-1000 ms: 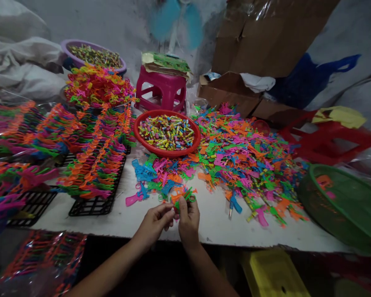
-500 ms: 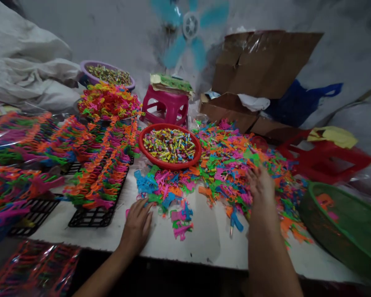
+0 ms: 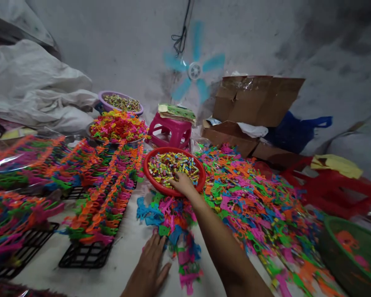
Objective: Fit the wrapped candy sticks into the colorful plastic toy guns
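Note:
In the head view my right hand reaches into a red bowl full of small, colourful wrapped cylinders. Its fingers are apart, with the tips among the cylinders and partly hidden. My left hand lies open and palm down on the white table, fingertips near a green plastic piece. Beside that hand is a small cluster of bright plastic toys, some pistol-shaped. To the right of my right forearm spreads a large heap of similar toys.
Black racks packed with coloured toys stand at left. Behind the bowl are a magenta stool and a turning blue fan. A cardboard box stands at back right, a green basket and a red stool at right.
My right hand has moved left from the toy heap into the red bowl. My left hand stays on the table beside the small cluster. The camera view has tilted upward.

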{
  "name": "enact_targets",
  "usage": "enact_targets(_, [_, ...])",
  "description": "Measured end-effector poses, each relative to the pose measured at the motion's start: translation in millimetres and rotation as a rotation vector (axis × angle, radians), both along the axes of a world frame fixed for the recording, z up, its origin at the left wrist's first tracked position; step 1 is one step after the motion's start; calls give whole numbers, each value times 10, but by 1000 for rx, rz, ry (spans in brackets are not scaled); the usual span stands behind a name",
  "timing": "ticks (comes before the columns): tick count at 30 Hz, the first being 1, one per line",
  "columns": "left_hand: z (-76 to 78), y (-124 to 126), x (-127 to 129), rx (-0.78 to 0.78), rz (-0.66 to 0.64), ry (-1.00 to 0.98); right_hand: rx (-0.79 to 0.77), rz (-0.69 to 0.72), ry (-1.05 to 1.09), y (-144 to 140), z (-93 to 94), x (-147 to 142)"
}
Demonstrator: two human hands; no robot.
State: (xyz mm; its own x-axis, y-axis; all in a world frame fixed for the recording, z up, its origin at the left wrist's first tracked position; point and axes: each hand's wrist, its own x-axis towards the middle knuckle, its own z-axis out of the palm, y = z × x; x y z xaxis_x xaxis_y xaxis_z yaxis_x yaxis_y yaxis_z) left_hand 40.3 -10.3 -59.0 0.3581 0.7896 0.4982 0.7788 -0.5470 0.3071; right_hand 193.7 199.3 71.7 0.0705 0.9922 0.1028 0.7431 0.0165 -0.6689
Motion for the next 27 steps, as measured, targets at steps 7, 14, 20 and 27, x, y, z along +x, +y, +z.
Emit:
enact_targets(7, [0, 74, -20, -44, -32, -128, -14, 60, 9, 258, -131, -139])
enact_targets(14, [54, 121, -46, 62, 2, -206, 121, 18, 286, 265, -59, 23])
enact_targets(20, [74, 135, -80, 109, 22, -271, 228, -131, 687, 206, 150, 292])
enact_targets(27, [190, 95, -103, 45, -48, -428, 179, -171, 1110, -427, 458, 591])
